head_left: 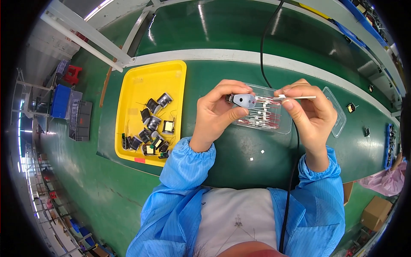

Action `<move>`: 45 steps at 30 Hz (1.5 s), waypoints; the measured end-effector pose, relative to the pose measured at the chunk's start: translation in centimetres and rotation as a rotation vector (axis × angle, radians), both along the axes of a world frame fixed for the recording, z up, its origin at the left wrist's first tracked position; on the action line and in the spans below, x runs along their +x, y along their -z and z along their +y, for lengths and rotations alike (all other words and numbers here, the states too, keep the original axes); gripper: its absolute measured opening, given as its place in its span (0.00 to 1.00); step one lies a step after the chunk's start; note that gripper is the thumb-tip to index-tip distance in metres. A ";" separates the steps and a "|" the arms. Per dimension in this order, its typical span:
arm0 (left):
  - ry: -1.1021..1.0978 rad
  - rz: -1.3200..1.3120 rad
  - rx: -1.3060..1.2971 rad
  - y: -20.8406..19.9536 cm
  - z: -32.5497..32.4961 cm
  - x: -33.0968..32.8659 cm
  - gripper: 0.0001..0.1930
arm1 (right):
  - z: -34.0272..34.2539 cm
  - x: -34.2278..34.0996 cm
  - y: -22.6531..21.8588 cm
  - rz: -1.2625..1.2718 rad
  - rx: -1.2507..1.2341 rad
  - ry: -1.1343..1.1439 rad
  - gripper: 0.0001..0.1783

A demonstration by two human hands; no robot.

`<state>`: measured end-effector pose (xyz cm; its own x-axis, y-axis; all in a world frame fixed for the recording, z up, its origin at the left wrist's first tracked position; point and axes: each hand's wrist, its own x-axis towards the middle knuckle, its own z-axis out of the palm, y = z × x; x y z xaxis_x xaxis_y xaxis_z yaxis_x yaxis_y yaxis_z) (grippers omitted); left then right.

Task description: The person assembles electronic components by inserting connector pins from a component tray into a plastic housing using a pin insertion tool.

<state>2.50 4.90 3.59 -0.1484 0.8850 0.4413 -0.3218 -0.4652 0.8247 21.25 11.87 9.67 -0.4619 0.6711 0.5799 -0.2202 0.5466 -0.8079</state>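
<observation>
- Head view: gripping a grey part (244,101) between thumb and fingers of the left hand (215,109), above a clear box (286,128) of wires (263,120).
- Pinching a white strip (305,97) with the right hand (311,107), right of the part.
- Reaching over the bench (227,162), right of a yellow tray (128,103).

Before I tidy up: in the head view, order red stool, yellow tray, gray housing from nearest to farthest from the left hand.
1. Gray housing: in the left hand.
2. Yellow tray: to its left.
3. Red stool: far left.
</observation>
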 end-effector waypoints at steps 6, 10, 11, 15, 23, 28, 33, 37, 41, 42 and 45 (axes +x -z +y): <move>0.011 -0.017 -0.004 0.1 0.0 0.2 0.17 | -0.2 -0.3 -0.3 -0.049 0.239 0.052 0.10; 0.027 -0.016 -0.001 0.2 0.1 0.2 0.18 | -0.5 -0.2 -0.7 -0.069 0.389 0.088 0.11; 0.027 0.005 -0.004 0.3 0.1 0.2 0.19 | -0.5 -0.2 -0.7 -0.069 0.386 0.090 0.11; 0.059 -0.039 0.033 0.3 0.3 0.4 0.19 | -0.5 -0.1 -0.8 -0.069 0.446 0.100 0.13; 0.051 -0.041 0.023 0.5 0.3 0.4 0.19 | -0.5 0.0 -0.8 -0.084 0.491 0.093 0.14; 0.056 -0.053 0.018 0.6 0.1 0.4 0.19 | -0.9 -0.1 -0.9 -0.100 0.526 0.100 0.13; 0.072 -0.040 0.029 0.7 0.1 0.3 0.19 | -1.0 0.0 -1.0 -0.108 0.510 0.107 0.14; 0.086 -0.046 0.030 0.5 0.3 0.2 0.19 | -0.9 0.0 -1.0 -0.110 0.499 0.106 0.14; 0.084 -0.056 0.020 0.6 0.6 0.3 0.19 | -0.7 0.0 -1.2 -0.120 0.501 0.108 0.14; 0.086 -0.056 0.022 0.5 0.7 0.3 0.19 | -0.6 0.0 -1.2 -0.111 0.504 0.107 0.14; 0.104 -0.060 0.045 0.5 0.8 0.3 0.19 | -0.7 -0.3 -1.3 -0.098 0.525 0.111 0.15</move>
<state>2.84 5.72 3.12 -0.0841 0.8762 0.4745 -0.4180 -0.4633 0.7814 20.99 11.20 10.94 -0.4732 0.3506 0.8082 -0.0758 0.8978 -0.4339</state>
